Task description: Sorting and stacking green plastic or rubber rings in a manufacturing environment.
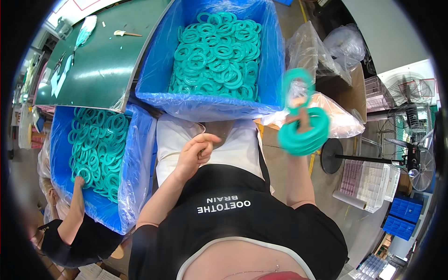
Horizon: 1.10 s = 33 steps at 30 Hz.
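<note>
My right hand is raised to the right of a large blue bin. Stacked teal rings hang around its fingers, blurred by motion. One more teal ring stands out above the fingertips; whether it is gripped or loose I cannot tell. In front of my black shirt is my left hand, its index finger stretched out and the others curled in, with nothing visible in them. Ahead, the plastic-lined blue bin holds a heap of teal rings.
A second lined blue bin with teal rings stands at left, where a co-worker's hand reaches in. A green table carries a small tool. Right are an open cardboard box, clear plastic bags and stand fans.
</note>
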Each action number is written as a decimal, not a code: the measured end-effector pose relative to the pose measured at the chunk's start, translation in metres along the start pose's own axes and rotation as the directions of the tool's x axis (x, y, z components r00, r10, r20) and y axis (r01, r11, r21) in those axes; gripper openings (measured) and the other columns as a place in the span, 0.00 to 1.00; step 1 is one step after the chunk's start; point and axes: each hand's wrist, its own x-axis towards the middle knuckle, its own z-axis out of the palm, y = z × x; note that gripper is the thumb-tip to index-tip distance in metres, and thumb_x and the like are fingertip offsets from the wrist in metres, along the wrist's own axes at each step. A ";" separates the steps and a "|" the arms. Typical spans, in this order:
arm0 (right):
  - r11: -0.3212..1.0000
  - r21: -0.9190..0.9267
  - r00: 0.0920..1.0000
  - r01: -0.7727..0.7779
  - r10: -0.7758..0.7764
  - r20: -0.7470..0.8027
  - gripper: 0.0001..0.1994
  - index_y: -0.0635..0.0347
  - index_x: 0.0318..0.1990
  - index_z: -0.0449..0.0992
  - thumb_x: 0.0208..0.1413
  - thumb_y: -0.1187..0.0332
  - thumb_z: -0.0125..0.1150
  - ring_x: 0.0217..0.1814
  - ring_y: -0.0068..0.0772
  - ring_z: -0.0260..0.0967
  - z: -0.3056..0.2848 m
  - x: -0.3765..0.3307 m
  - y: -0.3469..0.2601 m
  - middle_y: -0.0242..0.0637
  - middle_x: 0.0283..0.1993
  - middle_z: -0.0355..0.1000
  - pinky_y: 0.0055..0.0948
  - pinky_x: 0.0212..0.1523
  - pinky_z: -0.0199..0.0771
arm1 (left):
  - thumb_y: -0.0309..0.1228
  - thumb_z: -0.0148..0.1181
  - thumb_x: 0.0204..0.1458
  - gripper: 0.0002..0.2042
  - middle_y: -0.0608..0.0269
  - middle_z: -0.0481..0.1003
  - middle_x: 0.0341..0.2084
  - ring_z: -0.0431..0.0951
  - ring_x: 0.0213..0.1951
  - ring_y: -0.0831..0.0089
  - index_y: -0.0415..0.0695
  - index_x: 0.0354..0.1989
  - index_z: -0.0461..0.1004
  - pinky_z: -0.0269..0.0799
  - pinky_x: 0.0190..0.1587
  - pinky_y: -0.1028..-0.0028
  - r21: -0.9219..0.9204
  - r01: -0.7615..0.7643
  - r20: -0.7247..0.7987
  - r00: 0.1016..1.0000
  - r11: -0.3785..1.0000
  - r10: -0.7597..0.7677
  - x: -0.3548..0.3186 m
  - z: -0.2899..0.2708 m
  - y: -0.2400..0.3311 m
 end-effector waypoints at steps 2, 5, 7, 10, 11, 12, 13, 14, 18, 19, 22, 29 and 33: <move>0.969 0.242 0.961 0.045 -0.108 0.256 0.11 0.60 0.43 0.68 0.60 0.62 0.49 0.23 0.15 0.56 -0.018 0.027 -0.017 0.25 0.22 0.60 0.17 0.26 0.60 | 0.22 0.40 0.53 0.11 0.74 0.59 0.17 0.49 0.16 0.89 0.36 0.36 0.71 0.44 0.17 0.86 -0.027 0.053 -0.037 0.998 0.998 -0.054 0.001 -0.013 -0.004; 0.801 0.590 0.974 -0.101 -0.041 0.223 0.22 0.66 0.57 0.60 0.59 0.62 0.51 0.22 0.20 0.59 -0.007 0.026 -0.017 0.27 0.22 0.63 0.21 0.27 0.66 | 0.22 0.41 0.52 0.10 0.74 0.61 0.18 0.50 0.16 0.90 0.36 0.33 0.72 0.44 0.17 0.87 0.025 0.106 -0.058 0.993 0.994 -0.104 0.000 -0.017 -0.013; 0.950 0.290 0.944 -0.116 0.014 0.331 0.20 0.67 0.54 0.63 0.59 0.63 0.51 0.21 0.20 0.59 0.007 0.012 0.003 0.28 0.22 0.64 0.21 0.26 0.65 | 0.26 0.45 0.54 0.10 0.76 0.61 0.19 0.51 0.16 0.90 0.36 0.37 0.73 0.43 0.17 0.86 0.080 0.107 -0.036 0.994 0.991 -0.104 -0.003 -0.020 -0.017; 0.860 -0.500 0.926 0.103 0.101 0.363 0.16 0.66 0.50 0.69 0.57 0.66 0.56 0.25 0.20 0.65 0.034 -0.021 0.036 0.29 0.26 0.70 0.21 0.25 0.67 | 0.32 0.47 0.58 0.12 0.77 0.61 0.19 0.52 0.18 0.92 0.36 0.42 0.72 0.44 0.18 0.87 0.055 0.006 -0.053 0.999 0.998 -0.003 -0.006 -0.001 -0.007; 0.862 -0.498 0.922 0.094 0.114 0.370 0.16 0.66 0.50 0.69 0.57 0.66 0.56 0.25 0.20 0.65 0.041 -0.029 0.046 0.29 0.26 0.70 0.21 0.25 0.67 | 0.36 0.48 0.59 0.15 0.77 0.61 0.20 0.53 0.20 0.93 0.36 0.45 0.71 0.45 0.19 0.86 0.188 -0.053 0.022 0.999 0.981 0.050 -0.008 0.000 -0.004; 0.680 -0.619 0.860 0.394 -0.035 0.510 0.15 0.64 0.49 0.71 0.55 0.68 0.57 0.26 0.20 0.67 0.050 -0.036 0.056 0.30 0.27 0.71 0.20 0.26 0.67 | 0.36 0.48 0.59 0.15 0.77 0.61 0.20 0.53 0.20 0.93 0.36 0.45 0.71 0.45 0.19 0.86 0.184 -0.062 0.006 0.998 0.981 0.061 -0.008 -0.001 -0.009; 0.410 -0.641 0.738 0.649 -0.135 0.661 0.15 0.62 0.48 0.72 0.53 0.70 0.59 0.27 0.19 0.68 0.055 -0.042 0.063 0.30 0.28 0.72 0.19 0.27 0.68 | 0.36 0.47 0.59 0.14 0.78 0.61 0.19 0.54 0.20 0.93 0.37 0.45 0.71 0.46 0.19 0.86 0.288 -0.159 0.024 0.987 0.945 0.159 -0.005 -0.002 -0.019; 0.422 -0.631 0.731 0.651 -0.125 0.671 0.15 0.62 0.48 0.72 0.53 0.70 0.59 0.27 0.19 0.68 0.058 -0.045 0.066 0.30 0.28 0.72 0.19 0.27 0.68 | 0.35 0.47 0.60 0.14 0.78 0.61 0.19 0.54 0.20 0.93 0.38 0.44 0.71 0.46 0.19 0.86 0.392 -0.244 0.045 0.968 0.887 0.246 -0.003 0.002 -0.020; 0.737 -0.628 0.821 0.251 0.182 0.542 0.16 0.61 0.50 0.71 0.54 0.69 0.60 0.31 0.19 0.69 0.066 -0.047 0.070 0.33 0.31 0.73 0.19 0.30 0.69 | 0.36 0.46 0.60 0.13 0.81 0.58 0.15 0.53 0.17 0.92 0.40 0.40 0.73 0.44 0.19 0.86 0.194 -0.066 -0.102 0.991 0.979 0.087 -0.014 -0.005 -0.013; 0.843 -0.518 0.850 0.146 0.161 0.501 0.17 0.63 0.51 0.69 0.55 0.67 0.58 0.29 0.20 0.70 0.064 -0.047 0.077 0.35 0.30 0.74 0.20 0.29 0.70 | 0.36 0.46 0.60 0.13 0.81 0.58 0.15 0.53 0.17 0.92 0.40 0.40 0.73 0.44 0.19 0.86 0.193 -0.069 -0.108 0.990 0.979 0.091 -0.015 -0.006 -0.012; 0.964 -0.196 0.923 -0.178 0.233 0.305 0.22 0.70 0.53 0.65 0.59 0.60 0.51 0.23 0.23 0.68 0.069 -0.047 0.080 0.38 0.26 0.72 0.19 0.24 0.68 | 0.37 0.45 0.61 0.13 0.82 0.57 0.14 0.50 0.16 0.92 0.41 0.38 0.73 0.42 0.18 0.85 0.136 -0.134 -0.275 0.947 0.982 0.167 -0.017 -0.009 -0.009; 0.887 -0.293 0.779 -0.356 0.455 0.431 0.20 0.66 0.42 0.74 0.53 0.56 0.60 0.19 0.19 0.64 0.059 -0.063 0.073 0.31 0.20 0.67 0.18 0.20 0.64 | 0.39 0.45 0.61 0.15 0.78 0.63 0.17 0.57 0.18 0.90 0.41 0.37 0.73 0.50 0.21 0.86 0.101 -0.154 -0.265 0.948 0.983 0.176 -0.019 -0.015 -0.010; 0.689 -0.698 0.706 -0.196 0.593 0.388 0.10 0.62 0.32 0.74 0.51 0.63 0.63 0.23 0.18 0.66 0.068 -0.057 0.044 0.28 0.20 0.67 0.19 0.22 0.64 | 0.40 0.45 0.61 0.16 0.67 0.74 0.30 0.71 0.30 0.82 0.40 0.40 0.74 0.66 0.36 0.80 0.305 -0.028 -0.176 0.981 0.952 0.085 -0.025 -0.005 0.012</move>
